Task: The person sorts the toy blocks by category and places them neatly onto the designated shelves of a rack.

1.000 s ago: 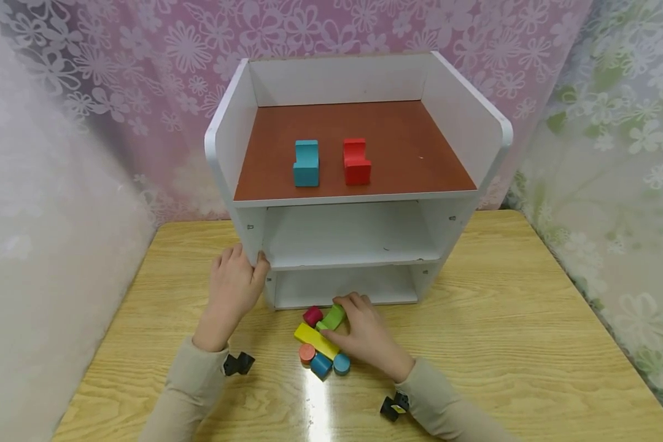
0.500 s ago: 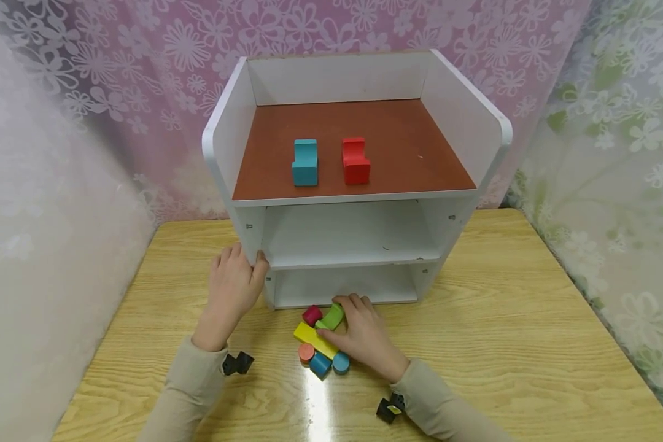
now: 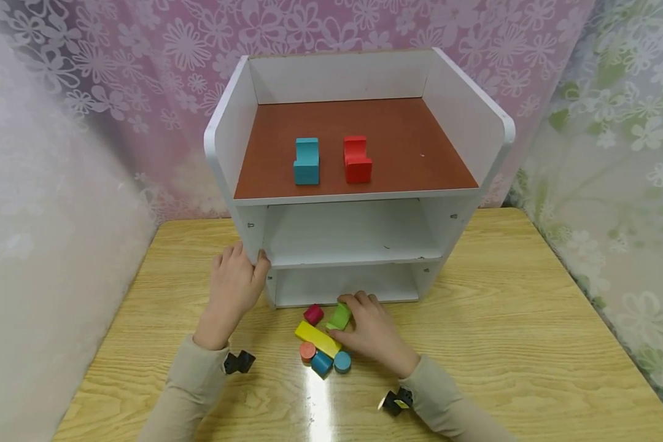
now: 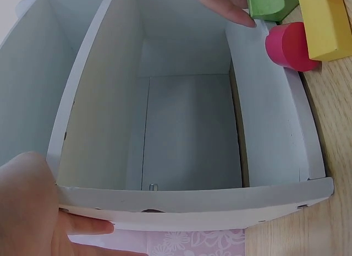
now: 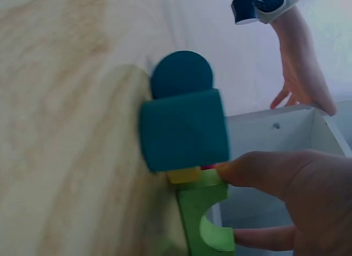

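My left hand [image 3: 231, 287] grips the left side panel of the white shelf unit [image 3: 353, 233], thumb on its front edge and the other fingers around the outer side. My right hand [image 3: 372, 330] pinches a green arch block [image 3: 339, 317] between thumb and fingers, just in front of the bottom shelf. In the right wrist view, the curved notch of the green block [image 5: 192, 217] shows between thumb and finger. Beside it lie a yellow rectangular block [image 3: 317, 339] and a magenta cylinder [image 3: 313, 314].
An orange cylinder [image 3: 307, 352] and two blue cylinders, one on its side [image 3: 321, 364] and one upright [image 3: 342, 362], lie nearer me on the wooden table [image 3: 530, 344]. A teal block [image 3: 307, 164] and a red block [image 3: 357, 162] stand on the brown top.
My right hand has shifted slightly right with the green arch block, widening the gap to the magenta cylinder. My left hand stays on the side panel.
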The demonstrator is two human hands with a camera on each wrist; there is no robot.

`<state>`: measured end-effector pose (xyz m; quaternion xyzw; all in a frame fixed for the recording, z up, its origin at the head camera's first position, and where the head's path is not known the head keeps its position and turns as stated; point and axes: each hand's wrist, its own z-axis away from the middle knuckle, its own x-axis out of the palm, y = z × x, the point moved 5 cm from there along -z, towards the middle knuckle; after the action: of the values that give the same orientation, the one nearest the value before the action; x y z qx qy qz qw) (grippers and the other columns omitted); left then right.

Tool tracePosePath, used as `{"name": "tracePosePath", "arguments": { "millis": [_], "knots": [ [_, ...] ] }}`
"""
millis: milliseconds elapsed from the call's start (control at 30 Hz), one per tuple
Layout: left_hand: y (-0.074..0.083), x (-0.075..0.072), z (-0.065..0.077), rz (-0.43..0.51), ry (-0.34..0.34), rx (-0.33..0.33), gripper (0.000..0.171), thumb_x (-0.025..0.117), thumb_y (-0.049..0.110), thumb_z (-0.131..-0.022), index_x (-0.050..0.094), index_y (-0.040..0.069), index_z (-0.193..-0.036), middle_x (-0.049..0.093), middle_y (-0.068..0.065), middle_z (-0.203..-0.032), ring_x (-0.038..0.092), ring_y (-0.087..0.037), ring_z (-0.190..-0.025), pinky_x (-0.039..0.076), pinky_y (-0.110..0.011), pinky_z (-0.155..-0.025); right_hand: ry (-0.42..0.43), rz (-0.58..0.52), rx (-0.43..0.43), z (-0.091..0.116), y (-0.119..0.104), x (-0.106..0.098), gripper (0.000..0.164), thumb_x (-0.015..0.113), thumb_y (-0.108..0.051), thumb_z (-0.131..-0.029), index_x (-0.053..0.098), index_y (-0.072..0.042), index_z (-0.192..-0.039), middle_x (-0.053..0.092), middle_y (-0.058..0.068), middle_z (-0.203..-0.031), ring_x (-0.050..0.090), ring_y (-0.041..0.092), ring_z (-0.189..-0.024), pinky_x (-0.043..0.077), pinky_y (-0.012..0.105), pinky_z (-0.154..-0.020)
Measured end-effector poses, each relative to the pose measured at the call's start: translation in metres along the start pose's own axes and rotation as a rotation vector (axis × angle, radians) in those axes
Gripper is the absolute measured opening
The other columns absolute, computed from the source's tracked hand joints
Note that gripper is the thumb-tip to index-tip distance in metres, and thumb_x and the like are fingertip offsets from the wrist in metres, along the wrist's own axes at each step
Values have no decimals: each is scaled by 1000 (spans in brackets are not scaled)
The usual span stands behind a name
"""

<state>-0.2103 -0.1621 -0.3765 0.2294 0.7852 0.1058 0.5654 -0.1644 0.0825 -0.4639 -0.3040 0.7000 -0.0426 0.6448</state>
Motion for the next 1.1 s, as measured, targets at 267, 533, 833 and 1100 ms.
{"name": "tracePosePath", "arguments": {
  "millis": [267, 533, 833, 1100],
  "knots": [
    [2, -1, -1, 5, -4, 2, 44, 33, 35, -103, 56, 1, -119, 60, -17, -101, 54, -43, -104, 37, -59, -95, -61, -7, 5, -1, 2, -8, 67, 88, -37, -70, 63, -7, -124, 60, 10, -106, 52, 24, -85, 47, 37, -66],
    [2, 0, 0, 0, -6, 4, 42, 34, 34, -103, 57, 1, -116, 60, -16, -98, 54, -42, -101, 38, -58, -92, -122, -19, 28, 0, 5, -11, 64, 88, -26, -64, 63, -6, -120, 58, 6, -101, 50, 23, -86, 47, 36, -68],
    [0, 0, 1, 11, -8, -5, 43, 35, 34, -103, 57, 1, -117, 59, -16, -97, 54, -42, -101, 37, -59, -94, -178, -22, -5, 2, 0, -24, 66, 88, -22, -63, 64, -5, -122, 60, 7, -106, 55, 26, -93, 51, 41, -76],
    [-1, 1, 1, -2, -12, -5, 44, 33, 36, -103, 57, 2, -117, 60, -17, -101, 53, -43, -105, 36, -59, -96, -252, -27, -106, 8, -13, -46, 68, 88, -23, -65, 63, -3, -126, 61, 7, -110, 55, 25, -97, 50, 43, -81]
  ]
}}
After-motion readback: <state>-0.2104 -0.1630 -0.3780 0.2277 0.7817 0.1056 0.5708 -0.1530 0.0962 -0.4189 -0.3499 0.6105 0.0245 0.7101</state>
